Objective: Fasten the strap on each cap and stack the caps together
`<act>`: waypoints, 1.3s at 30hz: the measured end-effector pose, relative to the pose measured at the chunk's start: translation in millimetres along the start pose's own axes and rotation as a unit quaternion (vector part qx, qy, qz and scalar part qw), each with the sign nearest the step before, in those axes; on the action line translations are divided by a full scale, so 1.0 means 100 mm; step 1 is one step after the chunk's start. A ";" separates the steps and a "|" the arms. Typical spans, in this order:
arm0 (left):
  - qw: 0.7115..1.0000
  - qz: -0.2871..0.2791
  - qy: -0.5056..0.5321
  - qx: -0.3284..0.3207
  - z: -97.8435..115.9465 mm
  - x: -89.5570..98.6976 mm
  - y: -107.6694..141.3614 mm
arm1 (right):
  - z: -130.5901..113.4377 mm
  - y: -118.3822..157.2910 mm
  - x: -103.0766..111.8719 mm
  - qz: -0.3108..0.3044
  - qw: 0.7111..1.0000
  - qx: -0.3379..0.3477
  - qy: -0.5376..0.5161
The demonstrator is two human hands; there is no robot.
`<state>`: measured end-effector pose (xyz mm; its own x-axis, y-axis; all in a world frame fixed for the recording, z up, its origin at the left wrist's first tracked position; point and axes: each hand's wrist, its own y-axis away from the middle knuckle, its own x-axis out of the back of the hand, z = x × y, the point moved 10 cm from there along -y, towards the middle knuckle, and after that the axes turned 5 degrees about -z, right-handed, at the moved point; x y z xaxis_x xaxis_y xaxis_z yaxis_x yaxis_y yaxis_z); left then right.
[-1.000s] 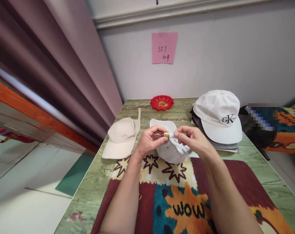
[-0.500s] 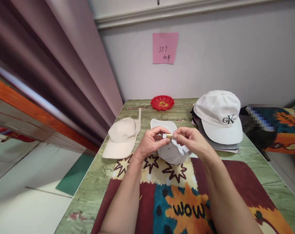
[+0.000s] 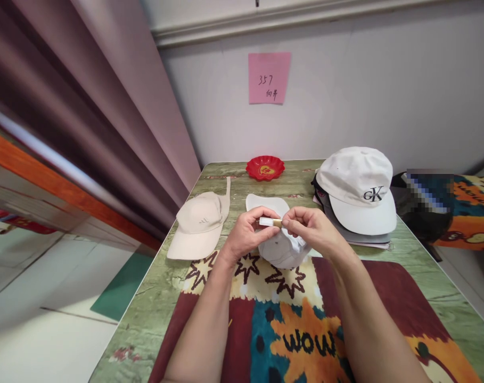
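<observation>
My left hand [image 3: 246, 232] pinches the white end of a small white and gold tube-like piece [image 3: 270, 222]. The thumb and fingertips of my right hand [image 3: 308, 225] close on its gold end. Under both hands a white cap [image 3: 284, 251] lies on the table, its brim pointing away from me, partly hidden by the fingers. Left of it rests a cream cap [image 3: 199, 217] with a loose strap standing up at its back. A white cap with black letters [image 3: 359, 191] tops a stack of caps on the right.
A red scalloped dish [image 3: 265, 168] sits at the far side of the green wood-patterned table [image 3: 140, 314]. A colourful mat [image 3: 242, 324] covers the near part. Behind, a pink note [image 3: 269, 78] is on the wall; a curtain hangs at left.
More of the piece's white part now shows between my fingers. My hands have stayed in nearly the same place, and the view has shifted very slightly.
</observation>
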<state>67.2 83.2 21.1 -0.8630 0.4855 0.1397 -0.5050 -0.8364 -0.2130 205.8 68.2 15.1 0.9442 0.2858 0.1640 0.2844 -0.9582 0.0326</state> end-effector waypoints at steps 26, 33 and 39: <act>0.995 -0.007 -0.087 0.049 -0.03 0.13 0.02 | 0.12 0.06 0.03 -0.090 0.995 -0.042 -0.013; 0.992 -0.049 -0.095 0.066 -0.03 0.02 0.02 | 0.11 0.01 0.04 -0.061 0.998 -0.014 -0.020; 0.994 -0.043 -0.068 0.069 -0.02 0.04 0.02 | 0.07 0.00 0.07 -0.033 0.999 0.001 -0.030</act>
<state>62.9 83.6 19.6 -0.8023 0.5256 0.2831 -0.5622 -0.8247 -0.0620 213.3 70.6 9.0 0.9319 0.3483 0.1013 0.3460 -0.9374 0.0395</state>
